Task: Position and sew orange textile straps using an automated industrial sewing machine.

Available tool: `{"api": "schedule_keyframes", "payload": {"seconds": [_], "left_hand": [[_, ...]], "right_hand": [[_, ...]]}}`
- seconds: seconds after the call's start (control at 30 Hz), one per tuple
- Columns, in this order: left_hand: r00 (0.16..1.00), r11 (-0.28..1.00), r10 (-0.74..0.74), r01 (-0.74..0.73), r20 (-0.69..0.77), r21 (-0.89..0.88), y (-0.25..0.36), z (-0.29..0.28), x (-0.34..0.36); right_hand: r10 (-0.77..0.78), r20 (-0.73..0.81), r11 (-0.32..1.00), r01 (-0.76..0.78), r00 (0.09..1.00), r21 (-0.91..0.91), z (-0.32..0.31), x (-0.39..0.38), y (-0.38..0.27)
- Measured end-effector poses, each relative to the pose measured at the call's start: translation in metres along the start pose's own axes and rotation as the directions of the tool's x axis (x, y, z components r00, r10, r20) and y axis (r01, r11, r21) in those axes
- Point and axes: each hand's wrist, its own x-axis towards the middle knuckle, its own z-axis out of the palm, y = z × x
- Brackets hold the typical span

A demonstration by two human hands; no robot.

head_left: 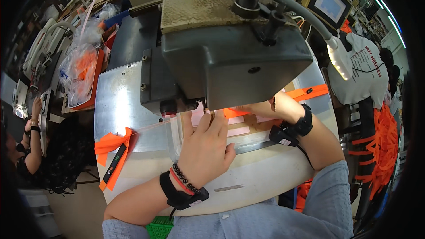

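A pale, round-edged table [265, 166] with a shiny metal top [119, 99] carries folded orange strips [110, 143] left, a flat orange strip [318, 90] right, pink pieces [238, 131] between.

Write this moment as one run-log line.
Left hand: palm down at boxy dark-grey machine head | Right hand: partly hidden, beside flat orange fabric strip, grip unclear | Nearby: flat pink strips

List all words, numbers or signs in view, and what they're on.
I'll place lettering, not copy it.
White shirt: large red lettering, legible; smaller lines, too small.
Black strip: tiny white and green marks, unreadable.
Screen: too blurred to read.
Right wrist box: white label, too small.
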Motion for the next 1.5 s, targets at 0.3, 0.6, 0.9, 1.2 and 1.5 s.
{"api": "schedule_keyframes", "payload": {"seconds": [0.3,0.6,0.9,1.2,1.5], "left_hand": [[1.0,1.0,-0.006,0.007,0.03,-0.026,-0.001,-0.009,0.003],[0.998,0.999,-0.024,0.025,0.05,-0.024,-0.003,-0.015,0.004],[0.999,0.995,-0.037,0.035,0.013,0.092,0.002,-0.017,0.005],[0.997,0.994,0.077,-0.076,-0.009,0.083,-0.01,-0.001,0.008],[0.995,0.987,0.093,-0.088,-0.026,0.138,-0.011,0.004,0.006]], "right_hand": [[-0.105,-0.055,0.992,0.101,0.993,-0.072,0.007,0.004,0.016],[0.009,0.021,0.998,-0.008,1.0,-0.068,0.004,0.006,0.021],[-0.013,-0.003,0.998,0.013,1.0,-0.055,0.002,0.006,0.011],[0.01,-0.042,0.999,-0.008,0.999,0.049,0.007,0.009,0.028],[-0.109,-0.237,0.987,0.078,0.965,-0.137,-0.006,-0.005,0.009]]}}
